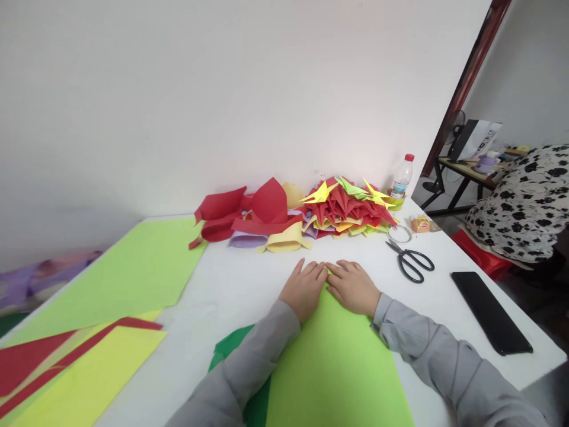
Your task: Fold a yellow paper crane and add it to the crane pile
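Observation:
A light green sheet of paper (pixel 335 362) lies on the white table (pixel 240 284) in front of me, folded to a point at its far end. My left hand (pixel 304 287) and my right hand (pixel 353 286) lie side by side on that far tip, fingers flat and pressing the paper down. A darker green sheet (pixel 231 347) shows underneath at the left.
Large light green (pixel 128 270), yellow (pixel 95 379) and red (pixel 26 365) sheets lie at the left. A pile of folded red and yellow paper shapes (pixel 344 207) sits by the wall. Scissors (pixel 411 261), a tape ring (pixel 399 233), a bottle (pixel 402 177) and a black phone (pixel 491 311) are at the right.

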`<action>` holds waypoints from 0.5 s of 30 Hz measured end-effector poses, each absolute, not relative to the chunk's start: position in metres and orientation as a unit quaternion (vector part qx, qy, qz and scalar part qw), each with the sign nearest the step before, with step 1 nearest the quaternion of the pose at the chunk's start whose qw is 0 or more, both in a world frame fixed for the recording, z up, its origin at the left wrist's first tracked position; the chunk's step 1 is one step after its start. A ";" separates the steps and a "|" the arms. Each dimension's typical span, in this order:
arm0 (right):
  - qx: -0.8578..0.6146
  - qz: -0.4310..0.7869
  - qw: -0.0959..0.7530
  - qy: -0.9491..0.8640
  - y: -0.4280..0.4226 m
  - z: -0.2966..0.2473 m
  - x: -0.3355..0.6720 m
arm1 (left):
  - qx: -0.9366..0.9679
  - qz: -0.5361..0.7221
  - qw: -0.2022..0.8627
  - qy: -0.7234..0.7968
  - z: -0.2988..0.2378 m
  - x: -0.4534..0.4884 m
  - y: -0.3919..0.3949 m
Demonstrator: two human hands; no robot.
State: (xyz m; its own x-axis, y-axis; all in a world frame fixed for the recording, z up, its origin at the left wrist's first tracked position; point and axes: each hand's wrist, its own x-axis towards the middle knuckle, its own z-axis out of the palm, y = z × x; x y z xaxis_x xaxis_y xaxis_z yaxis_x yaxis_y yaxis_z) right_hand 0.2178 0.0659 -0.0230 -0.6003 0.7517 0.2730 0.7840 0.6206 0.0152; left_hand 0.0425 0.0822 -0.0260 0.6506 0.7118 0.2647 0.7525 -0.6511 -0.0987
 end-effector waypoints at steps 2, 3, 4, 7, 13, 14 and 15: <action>-0.430 -0.067 0.119 -0.892 0.066 -0.023 0.218 | -0.904 -0.097 0.103 -0.403 -0.025 0.041 0.082; -0.431 -0.066 0.118 -0.892 0.066 -0.024 0.218 | -0.904 -0.096 0.105 -0.403 -0.024 0.041 0.082; -0.431 -0.065 0.117 -0.892 0.066 -0.024 0.218 | -0.904 -0.095 0.107 -0.403 -0.024 0.040 0.083; -0.435 -0.061 0.115 -0.891 0.066 -0.023 0.218 | -0.904 -0.093 0.113 -0.401 -0.025 0.038 0.083; -0.441 -0.061 0.106 -0.889 0.066 -0.021 0.218 | -0.906 -0.086 0.120 -0.396 -0.025 0.033 0.081; -0.441 -0.059 0.106 -0.889 0.066 -0.021 0.218 | -0.907 -0.085 0.120 -0.394 -0.025 0.033 0.081; -0.441 -0.057 0.106 -0.889 0.066 -0.021 0.219 | -0.908 -0.084 0.120 -0.392 -0.025 0.032 0.081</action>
State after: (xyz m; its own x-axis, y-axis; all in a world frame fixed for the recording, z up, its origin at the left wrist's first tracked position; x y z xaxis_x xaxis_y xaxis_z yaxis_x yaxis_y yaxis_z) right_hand 0.2185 0.0656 -0.0205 -0.5887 0.7721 0.2394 0.7963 0.6048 0.0073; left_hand 0.0320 0.0806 -0.0247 0.6778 0.6925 0.2468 0.7329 -0.6629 -0.1529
